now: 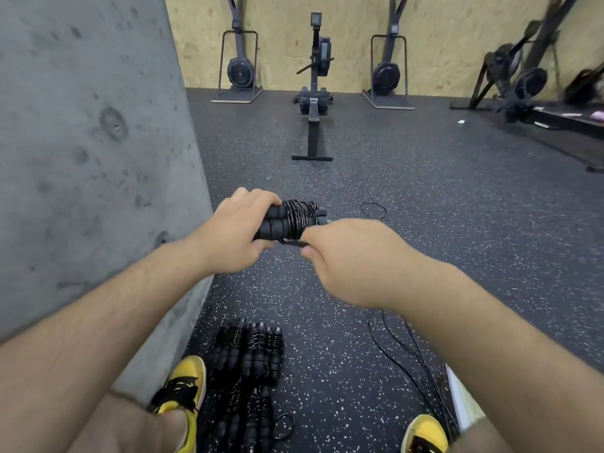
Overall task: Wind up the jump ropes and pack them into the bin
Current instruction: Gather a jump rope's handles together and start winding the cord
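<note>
Both hands meet at chest height over the speckled rubber floor (425, 207). Left hand (235, 230) curls round the two black foam handles of a jump rope (291, 220), held side by side, with black-and-white flecked cord wound in tight turns about their middle. Right hand (346, 256) closes on the cord just where it leaves the bundle, fingers curled under and touching the wound turns. A loose length of thin black cord (408, 348) trails down from beneath the right forearm and lies in curves on the floor; a small loop of it shows beyond the hands. Below, between two yellow shoes (183, 387), a pile of already wound jump ropes (248, 354) lies on the floor close to the grey concrete wall (91, 158) on the left. A white edge (457, 397), possibly the bin, sits low right, too cut off to tell. Farther off, a rowing machine (313, 93) and ski-trainer machines (240, 60) stand against the plywood wall (284, 34).
</note>
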Tool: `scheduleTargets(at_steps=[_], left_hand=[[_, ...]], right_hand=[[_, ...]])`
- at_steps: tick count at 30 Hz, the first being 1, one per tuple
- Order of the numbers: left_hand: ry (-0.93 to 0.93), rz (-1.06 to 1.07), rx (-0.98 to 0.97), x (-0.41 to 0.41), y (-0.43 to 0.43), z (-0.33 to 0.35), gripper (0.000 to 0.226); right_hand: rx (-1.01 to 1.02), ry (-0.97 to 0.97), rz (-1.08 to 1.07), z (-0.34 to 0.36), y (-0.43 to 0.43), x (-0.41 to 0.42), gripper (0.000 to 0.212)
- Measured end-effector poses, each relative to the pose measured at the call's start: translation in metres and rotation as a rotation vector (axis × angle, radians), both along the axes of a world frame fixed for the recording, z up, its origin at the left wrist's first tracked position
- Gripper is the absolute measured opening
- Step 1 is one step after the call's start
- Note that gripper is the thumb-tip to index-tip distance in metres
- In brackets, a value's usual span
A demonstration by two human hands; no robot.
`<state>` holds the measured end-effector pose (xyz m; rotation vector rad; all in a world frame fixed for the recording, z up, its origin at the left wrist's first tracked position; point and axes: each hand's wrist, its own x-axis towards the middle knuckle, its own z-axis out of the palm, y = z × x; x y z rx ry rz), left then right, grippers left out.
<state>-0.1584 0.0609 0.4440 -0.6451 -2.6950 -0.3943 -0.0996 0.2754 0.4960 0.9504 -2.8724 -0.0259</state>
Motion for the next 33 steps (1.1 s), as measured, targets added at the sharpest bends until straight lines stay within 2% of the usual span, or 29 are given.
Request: scheduleTargets(at_steps=[4,6,10,12,13,15,18,19,21,22,24,26,28,31,33], left_hand=[[-0.053,-0.094,-0.007,0.007,0.005,0.003,0.058],[-0.107,-0.131,0.007,0.011,0.006,0.004,0.058],[-0.175,-0.219,0.053,0.023,0.012,0.009,0.063],[-0.212,-0.268,0.102,0.032,0.018,0.014,0.063],[-0.245,-0.286,0.138,0.037,0.02,0.016,0.062],[-0.353,-0.312,0.251,0.046,0.023,0.019,0.06],[-0.568,-0.38,0.543,0.056,0.027,0.022,0.063],[-0.584,-0.393,0.594,0.057,0.029,0.022,0.064],[-0.576,-0.413,0.659,0.06,0.035,0.024,0.061],[-0.558,-0.411,0.686,0.061,0.038,0.026,0.058],[-0.463,-0.364,0.696,0.057,0.042,0.027,0.054],[-0.242,-0.231,0.574,0.047,0.039,0.022,0.05],[-0.076,-0.093,0.441,0.035,0.035,0.016,0.052],[0.002,0.005,0.382,0.024,0.032,0.011,0.057],[-0.006,0.016,0.395,0.023,0.031,0.012,0.063]], right_hand=[[-0.045,0.415,0.068,-0.004,0.008,-0.02,0.01],[-0.092,0.492,0.091,-0.006,0.016,-0.037,0.01],[-0.145,0.536,0.129,-0.011,0.028,-0.065,0.03],[-0.203,0.453,0.125,-0.013,0.033,-0.076,0.036],[-0.249,0.339,0.121,-0.011,0.036,-0.078,0.038],[-0.422,0.06,0.116,-0.008,0.044,-0.079,0.03],[-0.656,-0.332,0.048,-0.013,0.051,-0.079,0.01],[-0.73,-0.48,0.051,-0.012,0.05,-0.075,0.01],[-0.81,-0.725,-0.014,-0.013,0.05,-0.068,0.024],[-0.765,-0.756,-0.073,-0.013,0.048,-0.063,0.028],[-0.72,-0.706,-0.144,-0.021,0.036,-0.054,0.02],[-0.905,-0.713,-0.187,-0.033,0.016,-0.047,0.02],[-1.03,-0.639,-0.262,-0.044,-0.009,-0.047,0.021],[-1.069,-0.552,-0.299,-0.044,-0.033,-0.041,0.025],[-1.008,-0.41,-0.298,-0.042,-0.035,-0.037,0.025]])
